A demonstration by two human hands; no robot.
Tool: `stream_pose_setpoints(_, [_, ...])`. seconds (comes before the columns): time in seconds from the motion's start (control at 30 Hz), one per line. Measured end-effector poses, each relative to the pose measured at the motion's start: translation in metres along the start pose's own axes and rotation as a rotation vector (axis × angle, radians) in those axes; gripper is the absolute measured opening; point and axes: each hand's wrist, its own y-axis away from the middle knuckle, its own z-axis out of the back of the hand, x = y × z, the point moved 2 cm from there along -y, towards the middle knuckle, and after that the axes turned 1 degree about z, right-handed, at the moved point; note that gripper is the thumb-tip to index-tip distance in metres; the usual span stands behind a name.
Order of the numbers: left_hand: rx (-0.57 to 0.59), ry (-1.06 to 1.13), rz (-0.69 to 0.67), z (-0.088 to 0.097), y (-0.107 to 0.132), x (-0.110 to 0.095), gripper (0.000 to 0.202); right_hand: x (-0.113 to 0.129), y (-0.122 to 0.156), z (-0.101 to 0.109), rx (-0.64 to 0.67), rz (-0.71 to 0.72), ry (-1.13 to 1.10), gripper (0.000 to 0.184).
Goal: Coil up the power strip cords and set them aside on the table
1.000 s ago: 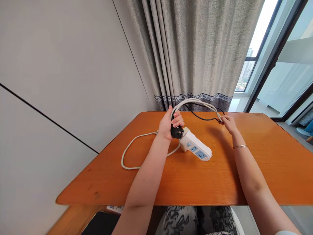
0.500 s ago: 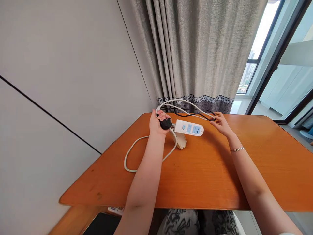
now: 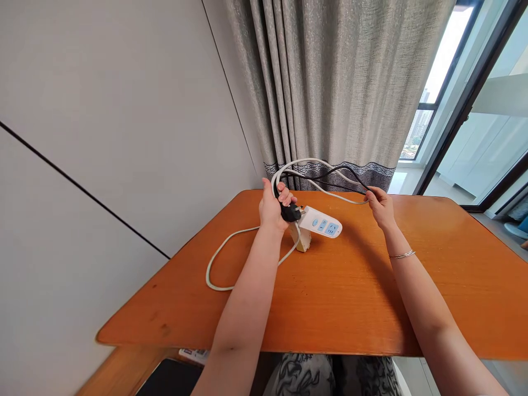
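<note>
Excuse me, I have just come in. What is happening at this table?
A person is handling cables with both hands. The left hand grips looped white cable, black cable and a black plug. The right hand holds the loops' other end. The white power strip is beside the left hand, above the table.

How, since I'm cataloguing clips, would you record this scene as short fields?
Left hand: closed on black plug
Right hand: pinching white cord and black cord
Cord position: both arc between the hands
Power strip: white and blue, tilted, beside the plug; contact unclear
Surface: orange-brown table
Backdrop: grey curtain
</note>
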Motion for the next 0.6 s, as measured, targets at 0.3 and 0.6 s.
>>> stream_pose_setpoints(0.3, [0.06, -0.189, -0.145, -0.005, 0.007, 0.007, 0.045, 0.052, 0.01, 0.0, 0.281, 0.19, 0.429, 0.035])
stream_pose_setpoints(0.6, [-0.048, 0.042, -0.037, 0.004, -0.004, -0.001, 0.042, 0.092, 0.028, -0.005, 0.619, 0.347, 0.716, 0.026])
